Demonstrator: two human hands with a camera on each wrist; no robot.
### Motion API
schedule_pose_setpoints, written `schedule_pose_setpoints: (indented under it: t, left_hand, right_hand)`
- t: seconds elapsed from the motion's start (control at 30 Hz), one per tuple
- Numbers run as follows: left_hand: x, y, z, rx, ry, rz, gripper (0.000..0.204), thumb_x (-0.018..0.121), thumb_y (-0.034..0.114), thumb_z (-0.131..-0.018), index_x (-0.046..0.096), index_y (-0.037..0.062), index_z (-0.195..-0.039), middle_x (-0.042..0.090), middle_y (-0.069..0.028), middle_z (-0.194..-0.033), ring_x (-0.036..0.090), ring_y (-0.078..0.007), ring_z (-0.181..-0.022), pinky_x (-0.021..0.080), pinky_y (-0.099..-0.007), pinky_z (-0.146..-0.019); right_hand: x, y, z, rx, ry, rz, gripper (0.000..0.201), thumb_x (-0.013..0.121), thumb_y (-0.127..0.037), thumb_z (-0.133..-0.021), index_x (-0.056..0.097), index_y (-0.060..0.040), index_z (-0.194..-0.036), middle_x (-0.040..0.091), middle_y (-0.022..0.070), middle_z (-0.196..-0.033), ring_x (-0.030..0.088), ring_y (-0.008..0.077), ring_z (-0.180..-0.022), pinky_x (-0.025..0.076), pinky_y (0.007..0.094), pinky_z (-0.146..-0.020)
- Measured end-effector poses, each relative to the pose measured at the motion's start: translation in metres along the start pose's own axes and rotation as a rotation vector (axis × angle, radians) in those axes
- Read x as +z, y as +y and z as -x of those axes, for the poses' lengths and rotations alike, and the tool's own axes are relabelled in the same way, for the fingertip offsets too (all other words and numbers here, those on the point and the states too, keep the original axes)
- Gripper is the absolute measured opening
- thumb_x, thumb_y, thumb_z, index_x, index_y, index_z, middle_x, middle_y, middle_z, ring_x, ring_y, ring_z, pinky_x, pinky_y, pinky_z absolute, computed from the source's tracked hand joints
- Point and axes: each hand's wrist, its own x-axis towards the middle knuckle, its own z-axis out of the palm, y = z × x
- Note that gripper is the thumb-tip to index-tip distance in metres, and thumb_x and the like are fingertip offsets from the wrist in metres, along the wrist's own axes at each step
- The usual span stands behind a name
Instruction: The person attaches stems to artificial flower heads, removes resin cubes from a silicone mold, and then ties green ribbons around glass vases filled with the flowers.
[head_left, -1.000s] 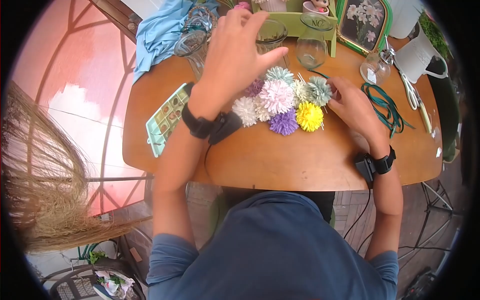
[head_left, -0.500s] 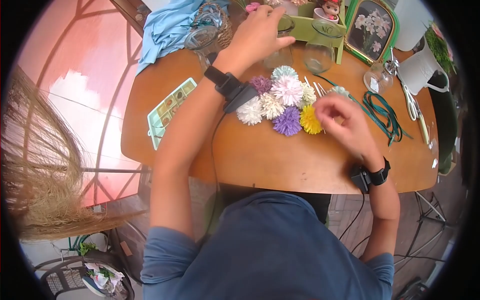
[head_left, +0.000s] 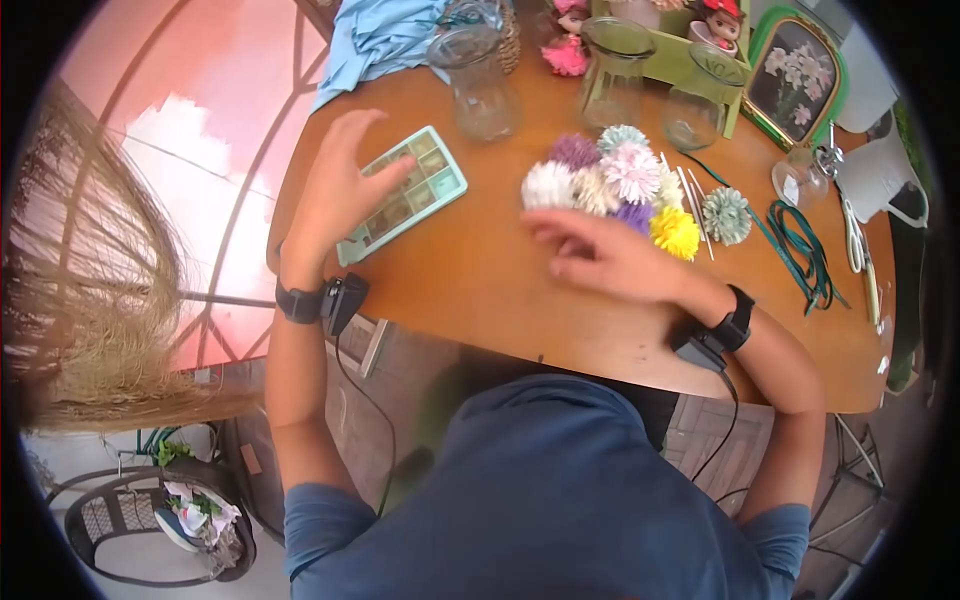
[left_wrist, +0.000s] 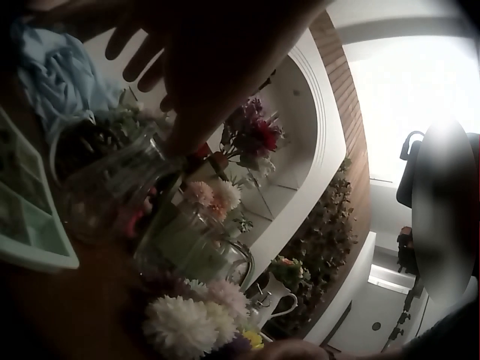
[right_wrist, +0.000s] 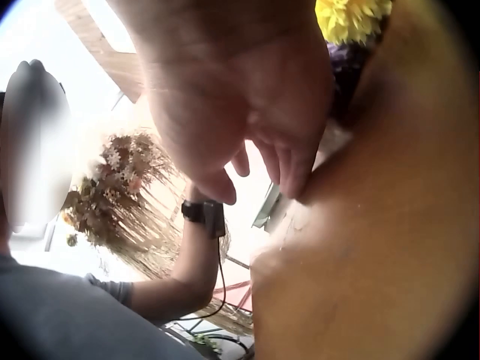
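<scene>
My left hand [head_left: 345, 185] is at the left of the table with fingers and thumb spread, holding nothing. It overlaps the far-left part of a mint-green compartment box [head_left: 425, 213] in the head view. Palm down, my right hand [head_left: 610, 258] reaches across in front of a bunch of pom-pom flowers, its fingers loosely extended and nothing in them. The bunch has a white flower [head_left: 549, 187], a pale pink one [head_left: 632, 172], a plum one [head_left: 575, 151], a yellow one [head_left: 676, 234] and a partly hidden purple one [head_left: 632, 216]. A grey-green flower [head_left: 727, 216] lies apart on the right, beside white sticks [head_left: 697, 205].
Glass vases stand behind: a left one [head_left: 483, 95], a middle one [head_left: 610, 85] and a right one [head_left: 693, 115]. Green ribbon [head_left: 800, 255], scissors [head_left: 853, 235] and a white pitcher [head_left: 880, 180] are at the right. Blue cloth [head_left: 385, 45] lies at the back left.
My left hand has moved from near the vases left and toward me, to the box. My right hand has left the grey-green flower, now apart at the right, and swung left before the bunch.
</scene>
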Motion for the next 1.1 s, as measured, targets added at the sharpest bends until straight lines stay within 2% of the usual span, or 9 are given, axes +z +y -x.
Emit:
schedule_pose_setpoints:
  t: [0.23,0.4,0.57,0.63,0.8,0.9,0.97,1.03,1.1]
  left_hand:
    - [0.022,-0.047,0.026,-0.001,-0.335,-0.002,0.089,0.083,0.038,-0.066,0.045,0.0005,-0.138,0.047,-0.0225,-0.138,0.046,-0.0377,-0.13,0.037,-0.0422,-0.109]
    - [0.024,-0.045,0.026,-0.01,-0.404,-0.016,0.09,0.081,0.032,-0.063,0.045,0.0013,-0.139,0.048,-0.0226,-0.134,0.047,-0.0379,-0.126,0.037,-0.0418,-0.109]
    - [0.016,-0.01,0.038,0.186,-0.466,0.093,0.086,0.078,0.033,-0.062,0.047,0.001,-0.136,0.052,-0.0228,-0.128,0.051,-0.0394,-0.119,0.041,-0.0422,-0.103]
    - [0.009,0.019,0.036,0.274,-0.631,0.259,0.087,0.078,0.032,-0.063,0.044,0.0012,-0.137,0.051,-0.0217,-0.129,0.051,-0.0371,-0.12,0.041,-0.041,-0.104]
    - [0.015,0.065,0.013,0.261,-1.195,0.777,0.092,0.079,0.032,-0.071,0.034,0.0001,-0.145,0.048,-0.0156,-0.136,0.046,-0.0237,-0.127,0.037,-0.0347,-0.108]
    - [0.032,0.065,-0.008,0.093,-1.444,1.027,0.087,0.073,0.04,-0.083,0.03,-0.0018,-0.146,0.047,-0.0135,-0.137,0.044,-0.0193,-0.127,0.038,-0.0323,-0.107]
    - [0.043,0.067,-0.031,0.335,-1.194,0.953,0.068,0.057,0.045,-0.095,0.039,0.0,-0.142,0.054,-0.0165,-0.132,0.055,-0.0193,-0.113,0.046,-0.0308,-0.095]
    - [0.043,0.074,-0.045,0.146,-1.179,0.858,0.074,0.063,0.048,-0.091,0.04,-0.0027,-0.14,0.053,-0.0191,-0.134,0.056,-0.0236,-0.116,0.047,-0.0328,-0.096]
    - [0.057,0.077,-0.031,0.248,-0.954,0.678,0.079,0.071,0.046,-0.084,0.041,-0.0038,-0.138,0.051,-0.0194,-0.136,0.052,-0.0267,-0.122,0.045,-0.0365,-0.099]
  right_hand:
    - [-0.047,0.041,-0.011,-0.001,0.355,-0.093,0.056,0.057,-0.006,-0.093,0.04,-0.0053,-0.145,0.049,0.0121,-0.141,0.051,0.0222,-0.126,0.043,0.0342,-0.105]
    - [-0.04,0.019,-0.001,0.065,0.298,-0.042,0.055,0.062,-0.007,-0.091,0.043,-0.0069,-0.143,0.05,0.0121,-0.138,0.052,0.0227,-0.125,0.044,0.0353,-0.104]
    - [-0.011,-0.025,0.008,-0.102,0.254,0.509,0.061,0.073,-0.011,-0.081,0.048,-0.0077,-0.137,0.052,0.0126,-0.134,0.05,0.029,-0.127,0.043,0.0398,-0.105]
    - [0.002,-0.039,0.01,-0.227,0.273,0.742,0.065,0.075,-0.013,-0.078,0.048,-0.0083,-0.137,0.051,0.0137,-0.134,0.05,0.0327,-0.125,0.043,0.0412,-0.106]
    - [0.01,-0.041,0.026,-0.346,0.174,0.749,0.033,0.076,-0.022,-0.078,0.057,-0.0079,-0.101,0.06,0.0107,-0.096,0.061,0.0303,-0.089,0.049,0.0414,-0.079]
    - [0.003,-0.048,0.053,0.032,0.112,0.428,0.036,0.075,-0.023,-0.083,0.059,-0.0068,-0.11,0.062,0.0127,-0.103,0.062,0.0293,-0.095,0.05,0.0365,-0.082]
    - [0.007,-0.049,0.059,0.111,0.285,0.087,0.044,0.07,-0.027,-0.091,0.055,-0.0046,-0.126,0.065,0.0101,-0.11,0.063,0.0195,-0.1,0.05,0.0317,-0.088]
    - [0.008,-0.027,0.064,0.307,0.38,-0.345,0.049,0.067,-0.029,-0.094,0.052,-0.0035,-0.132,0.065,0.0085,-0.113,0.062,0.0147,-0.102,0.049,0.031,-0.091]
    - [-0.001,-0.019,0.07,0.416,0.366,-0.296,0.05,0.064,-0.03,-0.096,0.049,-0.0012,-0.134,0.064,0.0046,-0.108,0.061,0.0093,-0.091,0.053,0.0274,-0.075]
